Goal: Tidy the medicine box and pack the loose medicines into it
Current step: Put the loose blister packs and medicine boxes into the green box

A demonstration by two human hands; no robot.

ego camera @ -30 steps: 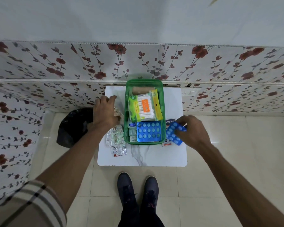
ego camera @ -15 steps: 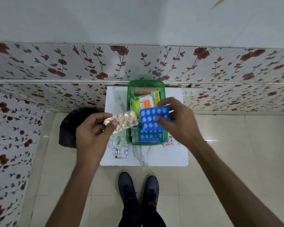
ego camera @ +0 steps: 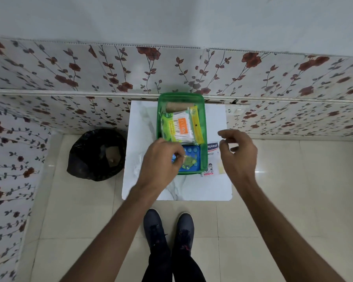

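Note:
A green medicine box (ego camera: 204, 119) stands on a small white marble table (ego camera: 192, 190). It holds a brown roll (ego camera: 176, 106), a cotton swab pack (ego camera: 178, 129), a yellow sachet (ego camera: 197, 125) and blue blister strips (ego camera: 193, 157). My left hand (ego camera: 159, 161) is over the box's near left corner, pinching a clear silver blister strip (ego camera: 186, 160) down onto the blue strips. My right hand (ego camera: 237, 153) hovers to the right of the box, fingers apart and empty, above a plaster packet (ego camera: 212, 159) lying on the table.
A black bin bag (ego camera: 96, 155) sits on the floor left of the table. A floral-papered wall with a ledge (ego camera: 69, 92) runs behind the table. My shoes (ego camera: 169, 226) stand on the tiled floor just in front of it.
My right hand let go of the blue strip, which now lies in the box, and moved out to the right. My left hand brought the silver strip down into the box.

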